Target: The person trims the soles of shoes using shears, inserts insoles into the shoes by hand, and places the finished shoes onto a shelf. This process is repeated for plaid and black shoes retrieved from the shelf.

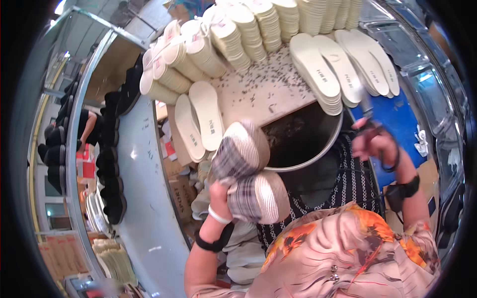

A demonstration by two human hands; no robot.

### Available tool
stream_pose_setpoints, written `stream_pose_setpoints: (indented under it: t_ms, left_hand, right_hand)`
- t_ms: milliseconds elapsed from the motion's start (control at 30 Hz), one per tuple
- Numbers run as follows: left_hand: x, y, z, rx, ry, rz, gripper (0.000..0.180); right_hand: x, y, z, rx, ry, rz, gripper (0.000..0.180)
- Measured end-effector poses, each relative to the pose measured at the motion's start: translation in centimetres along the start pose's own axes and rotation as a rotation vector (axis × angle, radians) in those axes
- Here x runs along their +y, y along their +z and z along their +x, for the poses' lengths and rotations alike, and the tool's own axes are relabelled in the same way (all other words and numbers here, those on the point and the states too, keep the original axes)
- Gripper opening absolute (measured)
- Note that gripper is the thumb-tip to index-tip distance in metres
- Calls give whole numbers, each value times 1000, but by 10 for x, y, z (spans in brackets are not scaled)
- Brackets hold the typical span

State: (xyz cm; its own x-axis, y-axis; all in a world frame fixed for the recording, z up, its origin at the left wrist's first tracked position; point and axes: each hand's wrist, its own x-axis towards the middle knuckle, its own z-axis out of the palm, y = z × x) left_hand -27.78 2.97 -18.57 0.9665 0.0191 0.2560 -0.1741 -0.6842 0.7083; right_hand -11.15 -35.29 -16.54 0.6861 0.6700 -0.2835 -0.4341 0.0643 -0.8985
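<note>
Two plaid shoes with cream ribbed fronts are together in my left hand [219, 194], its fingers closed around them. The upper shoe [239, 151] overlaps the left rim of a round dark bin [332, 147]. Just below it is the lower shoe [259, 197]. To the right of the bin, my right hand [376, 144] is raised with bent fingers around a dark tool, blurred by motion. A greyish tip reaches up from it toward the cream insoles [355, 92]; I cannot make out its kind.
Stacked cream insoles [233, 42] line the back of the table [233, 104], which has dark scraps on it. More insoles [201, 116] lie at its left. A grey bench [144, 149] with black shoes [113, 179] runs along the left. A person [88, 129] stands beyond it.
</note>
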Motion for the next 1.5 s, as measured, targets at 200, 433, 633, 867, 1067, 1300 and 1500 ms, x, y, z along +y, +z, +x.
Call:
stream_pose_setpoints:
  t_ms: [200,433,633,867,1067,1300,1500]
  left_hand:
    - [16,-19,-17,-131,-93,102,25]
    - [22,-18,-5,-174,-127,48,28]
    - [2,-10,2,-143,-114,103,24]
    - [9,-6,20,-26,-174,40,23]
    - [-26,-12,-3,-140,-488,-284,25]
    - [-52,8,0,-64,-568,-1680,43]
    - [-49,27,-2,-74,-589,-1634,42]
  right_hand:
    - [-8,73,44,-130,-552,-964,65]
    - [-4,71,58,-66,-673,-1262,53]
    - [12,55,37,-99,-431,-1122,54]
    - [-2,71,34,-144,-614,-1205,53]
    - [19,60,37,-123,-428,-1134,44]
    - [9,92,44,-117,-524,-1205,50]
    - [-4,94,52,-159,-571,-1346,49]
